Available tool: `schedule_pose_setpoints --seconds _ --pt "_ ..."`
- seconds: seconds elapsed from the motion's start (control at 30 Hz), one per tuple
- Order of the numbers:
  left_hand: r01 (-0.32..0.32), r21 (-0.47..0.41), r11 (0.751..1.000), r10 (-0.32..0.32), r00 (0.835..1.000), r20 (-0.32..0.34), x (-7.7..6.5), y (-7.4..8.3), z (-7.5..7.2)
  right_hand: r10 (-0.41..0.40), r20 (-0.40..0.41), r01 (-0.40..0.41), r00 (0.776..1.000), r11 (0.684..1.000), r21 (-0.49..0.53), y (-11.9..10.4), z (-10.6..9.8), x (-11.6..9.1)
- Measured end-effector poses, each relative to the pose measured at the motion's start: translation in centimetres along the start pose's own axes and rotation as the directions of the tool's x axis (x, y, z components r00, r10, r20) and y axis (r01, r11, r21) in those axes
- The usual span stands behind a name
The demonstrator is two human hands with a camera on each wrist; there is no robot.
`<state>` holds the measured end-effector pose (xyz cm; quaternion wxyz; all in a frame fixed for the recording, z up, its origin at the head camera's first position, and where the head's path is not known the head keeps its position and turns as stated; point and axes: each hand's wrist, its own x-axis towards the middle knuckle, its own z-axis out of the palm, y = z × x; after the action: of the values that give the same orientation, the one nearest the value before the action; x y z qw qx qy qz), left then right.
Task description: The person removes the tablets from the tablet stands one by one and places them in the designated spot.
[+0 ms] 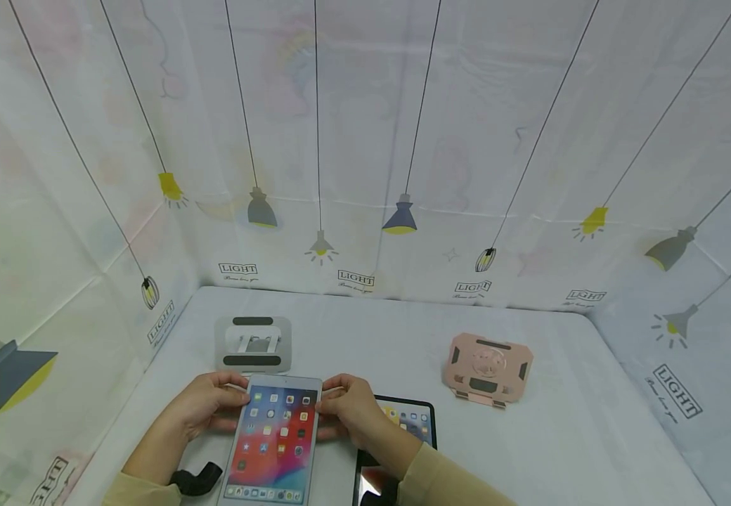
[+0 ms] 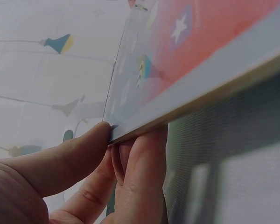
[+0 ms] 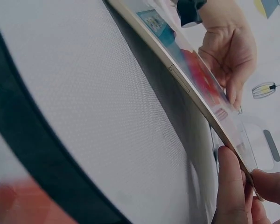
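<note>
A white-framed tablet (image 1: 270,436) with its home screen lit is held between both hands, its far end lifted off the table. My left hand (image 1: 204,404) pinches the far left corner, the thumb on the front and fingers beneath, as the left wrist view shows. On the opposite edge my right hand (image 1: 356,411) pinches the far right corner the same way; its thumb and fingers (image 3: 229,182) grip the thin rim in the right wrist view. Just beyond the tablet's far edge lies a grey stand (image 1: 221,337) with black pads.
A black-framed tablet (image 1: 431,422) with a lit screen lies partly under my right forearm. Farther right is a pink stand (image 1: 509,362) with dark pads. Lamp-printed cloth walls (image 1: 353,140) enclose the white table (image 1: 365,330) at the back and both sides.
</note>
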<state>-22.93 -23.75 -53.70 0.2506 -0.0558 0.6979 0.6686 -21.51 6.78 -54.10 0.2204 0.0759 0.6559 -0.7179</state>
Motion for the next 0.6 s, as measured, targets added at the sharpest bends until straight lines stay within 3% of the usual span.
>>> schedule_pose_setpoints --seconds 0.6 --pt "0.003 0.016 1.0 -0.004 0.999 0.036 -0.44 0.08 -0.17 -0.01 0.013 0.01 1.0 0.999 -0.031 0.05 -0.09 -0.1"
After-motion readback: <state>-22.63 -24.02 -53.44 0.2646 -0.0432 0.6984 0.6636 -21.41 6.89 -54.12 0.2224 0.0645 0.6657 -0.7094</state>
